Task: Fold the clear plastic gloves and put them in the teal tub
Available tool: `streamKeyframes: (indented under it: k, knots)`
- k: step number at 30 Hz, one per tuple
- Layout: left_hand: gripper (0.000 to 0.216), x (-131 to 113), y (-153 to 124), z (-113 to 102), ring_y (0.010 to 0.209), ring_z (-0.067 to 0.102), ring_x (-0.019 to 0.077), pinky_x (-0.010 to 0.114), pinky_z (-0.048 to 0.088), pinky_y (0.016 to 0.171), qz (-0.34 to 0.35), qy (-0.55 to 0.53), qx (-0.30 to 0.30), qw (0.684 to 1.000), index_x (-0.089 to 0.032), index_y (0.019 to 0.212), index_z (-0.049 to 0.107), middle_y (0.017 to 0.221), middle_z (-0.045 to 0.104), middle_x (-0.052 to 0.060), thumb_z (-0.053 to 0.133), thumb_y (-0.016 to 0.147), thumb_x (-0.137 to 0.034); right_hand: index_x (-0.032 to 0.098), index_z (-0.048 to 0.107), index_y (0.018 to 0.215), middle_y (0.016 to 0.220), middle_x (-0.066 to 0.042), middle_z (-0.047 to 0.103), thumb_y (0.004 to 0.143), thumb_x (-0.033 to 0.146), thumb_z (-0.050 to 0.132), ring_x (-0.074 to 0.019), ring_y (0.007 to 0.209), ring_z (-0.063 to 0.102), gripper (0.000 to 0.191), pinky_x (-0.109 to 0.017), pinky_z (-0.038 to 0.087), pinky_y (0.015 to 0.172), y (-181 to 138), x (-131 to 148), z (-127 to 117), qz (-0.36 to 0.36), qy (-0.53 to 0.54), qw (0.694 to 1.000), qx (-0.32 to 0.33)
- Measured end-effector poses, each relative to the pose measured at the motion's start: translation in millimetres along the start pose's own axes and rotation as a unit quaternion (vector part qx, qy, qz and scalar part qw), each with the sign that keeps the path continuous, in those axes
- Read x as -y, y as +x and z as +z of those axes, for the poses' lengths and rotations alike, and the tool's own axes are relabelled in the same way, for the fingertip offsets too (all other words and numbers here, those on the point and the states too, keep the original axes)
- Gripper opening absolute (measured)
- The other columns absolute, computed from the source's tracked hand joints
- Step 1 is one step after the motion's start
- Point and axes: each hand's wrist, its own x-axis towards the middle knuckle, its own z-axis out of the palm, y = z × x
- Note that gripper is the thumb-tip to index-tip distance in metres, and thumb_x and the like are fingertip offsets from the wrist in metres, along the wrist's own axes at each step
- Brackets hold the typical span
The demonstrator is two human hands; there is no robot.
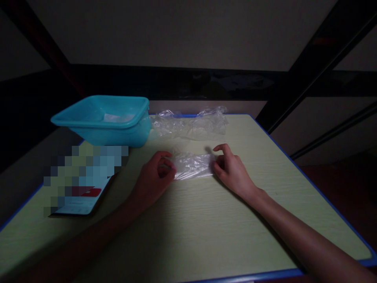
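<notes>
Left hand (156, 175): thumb and curled fingers closed in a pinch on the left end of a folded strip of clear, crinkled plastic film (193, 166). Right hand (231, 169): thumb tip at the strip's right end, index finger lifted and bent above it, other fingers tucked under; contact seen, but whether the film is actually clamped here cannot be told in this dim light. Strip lies flat, lengthwise left to right between the two hands, on a pale yellow-green wood-grain tabletop with a blue edge band (206, 228), near its middle. Behind the strip, near the far edge: a loose, crumpled sheet of clear plastic (191, 124). Just left of that sheet: a turquoise rectangular plastic basin (103, 122). Front left, well apart from the hands: a flat dark-framed screen device (78, 202), partly blurred out.
</notes>
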Motion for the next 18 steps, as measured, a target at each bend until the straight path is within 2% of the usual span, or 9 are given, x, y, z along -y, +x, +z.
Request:
streamKeyframes:
  k: [9, 11, 13, 18]
  knots:
    - [0.024, -4.2, 10.6, -9.1, 0.050, 0.059, 0.0128, 0.023, 0.044, 0.047, -0.004, 0.064, -0.015, 0.998, -0.018, 0.090, 0.047, 0.074, 0.058, -0.002, 0.053, 0.068, -0.025, 0.015, 0.041, 0.106, 0.059, -0.001, 0.056, 0.070, 0.016, 0.040, -0.0165, 0.051, 0.047, 0.035, -0.028, 0.029, 0.051, 0.5, 0.6, 0.6, 0.000, -0.029, 1.000, 0.005]
    - [0.016, -8.8, 20.4, -13.0, 0.054, 0.059, 0.0131, 0.023, 0.043, 0.050, 0.021, 0.135, -0.015, 0.990, -0.017, 0.084, 0.050, 0.075, 0.059, 0.000, 0.051, 0.069, -0.022, 0.015, 0.041, 0.106, 0.060, -0.002, 0.056, 0.071, 0.016, 0.040, -0.0170, 0.052, 0.048, 0.036, -0.029, 0.030, 0.052, 0.5, 0.2, 0.9, -0.002, -0.032, 0.999, 0.006]
    - [0.007, -14.0, 32.5, -13.7, 0.062, 0.059, 0.0145, 0.023, 0.043, 0.055, 0.056, 0.242, 0.019, 0.968, -0.016, 0.074, 0.054, 0.070, 0.060, 0.001, 0.050, 0.070, -0.019, 0.015, 0.041, 0.107, 0.061, -0.002, 0.057, 0.071, 0.016, 0.040, -0.0172, 0.053, 0.049, 0.035, -0.028, 0.030, 0.052, 0.4, -0.1, 1.1, -0.004, -0.033, 0.999, 0.005]
    - [0.015, -19.4, 59.6, 3.2, 0.060, 0.054, 0.0142, 0.024, 0.039, 0.058, 0.082, 0.289, 0.046, 0.953, -0.017, 0.054, 0.053, 0.058, 0.057, -0.001, 0.053, 0.069, -0.017, 0.015, 0.041, 0.107, 0.059, -0.001, 0.057, 0.071, 0.016, 0.040, -0.0169, 0.052, 0.049, 0.036, -0.028, 0.031, 0.052, 0.6, -0.1, 1.2, -0.003, -0.033, 0.999, 0.004]
